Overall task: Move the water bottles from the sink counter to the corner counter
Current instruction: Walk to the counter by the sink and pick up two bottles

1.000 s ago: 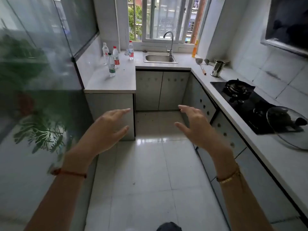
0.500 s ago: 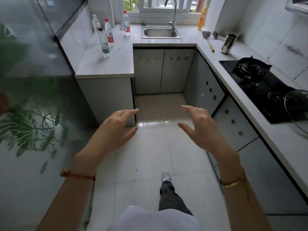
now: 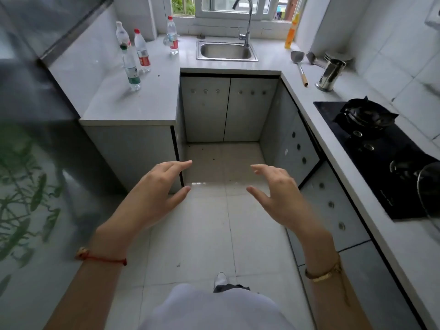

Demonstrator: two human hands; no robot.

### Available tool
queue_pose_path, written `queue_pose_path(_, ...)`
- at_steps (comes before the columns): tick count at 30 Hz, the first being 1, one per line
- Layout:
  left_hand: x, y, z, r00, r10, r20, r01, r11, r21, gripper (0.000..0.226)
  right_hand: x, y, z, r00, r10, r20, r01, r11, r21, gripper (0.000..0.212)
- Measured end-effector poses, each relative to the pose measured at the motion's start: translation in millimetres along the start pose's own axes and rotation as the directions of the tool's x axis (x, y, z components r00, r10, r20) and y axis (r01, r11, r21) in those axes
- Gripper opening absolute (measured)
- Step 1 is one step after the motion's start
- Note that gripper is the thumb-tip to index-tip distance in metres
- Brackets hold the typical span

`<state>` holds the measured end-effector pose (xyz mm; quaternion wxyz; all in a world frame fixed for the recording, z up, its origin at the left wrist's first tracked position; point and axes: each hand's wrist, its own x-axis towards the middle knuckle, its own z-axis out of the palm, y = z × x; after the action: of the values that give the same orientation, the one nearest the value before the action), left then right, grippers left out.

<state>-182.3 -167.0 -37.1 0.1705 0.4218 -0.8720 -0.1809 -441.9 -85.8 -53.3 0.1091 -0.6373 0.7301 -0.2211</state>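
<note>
A red-capped water bottle [image 3: 172, 36] stands upright on the counter just left of the steel sink [image 3: 226, 50]. On the left counter [image 3: 133, 103] stand three more bottles: a green-labelled one [image 3: 131, 71] in front, a red-labelled one [image 3: 142, 52] behind it, and a white one [image 3: 122, 34] by the wall. My left hand [image 3: 157, 186] and my right hand [image 3: 273, 189] hover over the floor, fingers spread, holding nothing, well short of the counters.
A yellow bottle [image 3: 291, 32] stands right of the faucet [image 3: 245, 17]. A ladle [image 3: 299, 65] and a steel cup [image 3: 329, 73] lie on the right counter, before a black gas hob [image 3: 371, 148] with a glass lid [image 3: 428, 194]. A dark glass panel [image 3: 28, 115] fills the left.
The view has moved forward and tilted down, so the counters and bottles appear closer. Both hands stay open, held in front of me.
</note>
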Motion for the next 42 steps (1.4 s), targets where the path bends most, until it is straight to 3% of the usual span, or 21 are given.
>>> queue_pose_path(14,131,1,35,0.998,-0.054,-0.008,0.054,0.998,-0.021,0.056,123,82,-7,0.995,-0.02,0.099,0.021,1.0,-0.01,0.049)
queue_pose_path(42,470,-123,39,0.998,-0.054,0.029,0.054,0.999,0.0,0.053,478,149,14,0.987,-0.047,0.152,0.043,0.999,0.032,0.048)
